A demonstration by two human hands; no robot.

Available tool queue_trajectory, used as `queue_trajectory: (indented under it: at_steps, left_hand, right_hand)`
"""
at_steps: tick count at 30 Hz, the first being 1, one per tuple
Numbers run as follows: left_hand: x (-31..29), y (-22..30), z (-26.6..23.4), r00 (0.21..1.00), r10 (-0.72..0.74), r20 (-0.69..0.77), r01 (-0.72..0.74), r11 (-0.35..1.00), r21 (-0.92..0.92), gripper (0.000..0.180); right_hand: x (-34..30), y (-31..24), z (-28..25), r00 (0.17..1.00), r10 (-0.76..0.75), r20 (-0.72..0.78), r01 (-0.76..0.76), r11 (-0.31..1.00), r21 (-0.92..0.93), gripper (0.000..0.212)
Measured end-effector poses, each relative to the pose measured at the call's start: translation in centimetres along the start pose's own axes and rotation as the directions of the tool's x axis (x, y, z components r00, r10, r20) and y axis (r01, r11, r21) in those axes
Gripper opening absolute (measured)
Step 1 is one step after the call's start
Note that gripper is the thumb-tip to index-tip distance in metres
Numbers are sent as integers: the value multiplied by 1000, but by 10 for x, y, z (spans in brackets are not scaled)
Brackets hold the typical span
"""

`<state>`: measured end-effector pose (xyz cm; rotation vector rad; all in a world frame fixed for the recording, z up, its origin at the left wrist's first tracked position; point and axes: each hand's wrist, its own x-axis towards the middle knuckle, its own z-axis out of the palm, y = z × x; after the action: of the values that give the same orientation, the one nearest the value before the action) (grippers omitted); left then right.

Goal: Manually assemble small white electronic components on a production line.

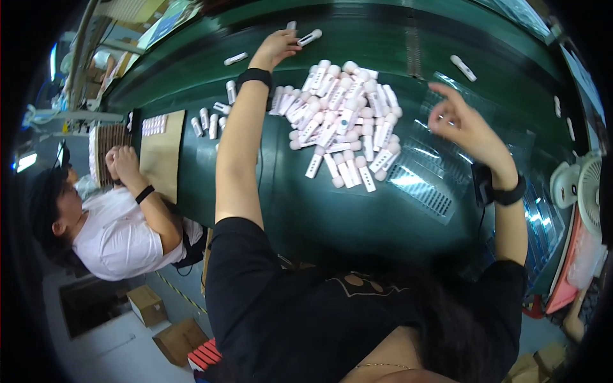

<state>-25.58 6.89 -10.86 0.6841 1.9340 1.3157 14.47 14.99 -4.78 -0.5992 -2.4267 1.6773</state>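
- Well, my L hand has a white wand at its fingertips; can't tell if gripped; loose pinch might drop it;
- my R hand: empty, fingers parted; wand pile betw. hands; bump cd spill it

I can read no text, number or sign from my remote post: small dark marks on the white wands and the shirt's tan print are illegible.
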Motion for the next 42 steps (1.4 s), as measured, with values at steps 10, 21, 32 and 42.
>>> queue_trajectory:
  at_steps: [10, 21, 32, 42]
  left_hand:
    - [-117, 41, 24, 996, 92, -19, -89, 991, 95, 35]
    - [-281, 14, 43, 952, 233, 197, -262, 956, 135, 32]
    - [-322, -10, 159, 695, 456, 557, -716, 513, 473, 48]
    - [-340, -55, 218, 449, 401, 799, -893, 236, 383, 69]
  right_hand:
    - [117, 117, -106, 890, 147, -432, -419, 636, -648, 37]
    - [100, 52, 4, 975, 205, -80, -220, 914, -341, 37]
    - [-97, 62, -27, 897, 285, -337, -63, 838, 542, 41]
    - [-148, 96, 27, 962, 266, 65, -167, 381, 909, 35]
